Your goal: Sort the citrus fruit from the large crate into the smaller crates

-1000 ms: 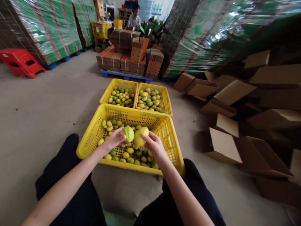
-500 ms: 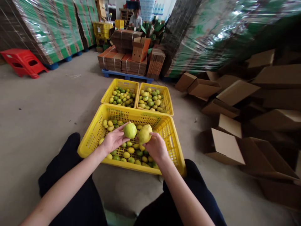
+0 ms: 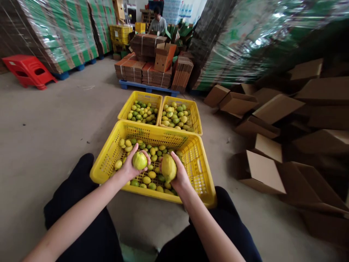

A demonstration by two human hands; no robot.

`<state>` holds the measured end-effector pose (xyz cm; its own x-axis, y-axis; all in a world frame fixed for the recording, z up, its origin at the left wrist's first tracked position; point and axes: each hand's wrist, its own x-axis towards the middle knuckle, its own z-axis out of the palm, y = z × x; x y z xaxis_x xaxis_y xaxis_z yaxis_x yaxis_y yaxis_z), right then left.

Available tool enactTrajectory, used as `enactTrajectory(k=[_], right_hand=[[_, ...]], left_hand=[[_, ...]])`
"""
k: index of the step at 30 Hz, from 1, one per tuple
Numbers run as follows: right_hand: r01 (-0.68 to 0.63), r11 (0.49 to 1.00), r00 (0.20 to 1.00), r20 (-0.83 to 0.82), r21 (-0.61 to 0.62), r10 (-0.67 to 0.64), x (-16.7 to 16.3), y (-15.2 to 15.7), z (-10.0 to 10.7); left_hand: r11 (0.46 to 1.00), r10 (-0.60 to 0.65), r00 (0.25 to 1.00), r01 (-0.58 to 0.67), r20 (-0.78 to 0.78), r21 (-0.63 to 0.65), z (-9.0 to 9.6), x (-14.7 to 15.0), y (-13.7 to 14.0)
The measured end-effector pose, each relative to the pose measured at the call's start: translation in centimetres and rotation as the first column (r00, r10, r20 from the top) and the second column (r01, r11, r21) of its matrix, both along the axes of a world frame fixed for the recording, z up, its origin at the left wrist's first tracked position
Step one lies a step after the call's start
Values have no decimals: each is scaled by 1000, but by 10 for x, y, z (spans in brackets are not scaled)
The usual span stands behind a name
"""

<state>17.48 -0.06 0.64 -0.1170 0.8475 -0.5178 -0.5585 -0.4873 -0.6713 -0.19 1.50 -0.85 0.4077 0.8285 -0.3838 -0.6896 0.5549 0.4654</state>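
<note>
Above the large yellow crate (image 3: 203, 163) my left hand (image 3: 128, 169) is closed round a yellow-green lemon (image 3: 139, 161), its thumb pointing up beside the fruit. My right hand (image 3: 180, 175) grips a yellower lemon (image 3: 169, 168) whose pointed tip faces down toward me. The two fruits are apart, with a gap between the hands. Below them, several loose yellow and green lemons (image 3: 152, 175) lie on the crate's slotted floor, some hidden by my hands and forearms.
Two smaller yellow crates (image 3: 127, 105) of lemons stand against the far side. Open cardboard boxes (image 3: 264, 174) are piled at right. Flattened cartons (image 3: 156, 74) rest on a blue pallet (image 3: 148, 88). A red stool (image 3: 28, 71) stands at left, and a person (image 3: 158, 23) is at the back.
My hands have drawn apart and lower. The left lemon has moved left and down into the palm; the right lemon has turned, its tip now downward.
</note>
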Motion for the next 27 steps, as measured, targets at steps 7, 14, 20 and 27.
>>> enactTrajectory(k=[7,14,20,27], right_hand=[[-42,998,998,-55,-51,39,-6,1,-1],[-98,989,992,91,110,88,-1,1,-9],[-194,901,887,463,388,-8,-12,1,-23],[-94,922,896,436,377,-87,-16,4,-42]], left_hand=[[984,114,989,-99,97,-146,5,3,1],[972,199,963,-171,179,-162,10,3,-2],[985,170,984,-170,60,-17,3,14,-6],[980,-8,999,1,33,198,-10,21,-18]])
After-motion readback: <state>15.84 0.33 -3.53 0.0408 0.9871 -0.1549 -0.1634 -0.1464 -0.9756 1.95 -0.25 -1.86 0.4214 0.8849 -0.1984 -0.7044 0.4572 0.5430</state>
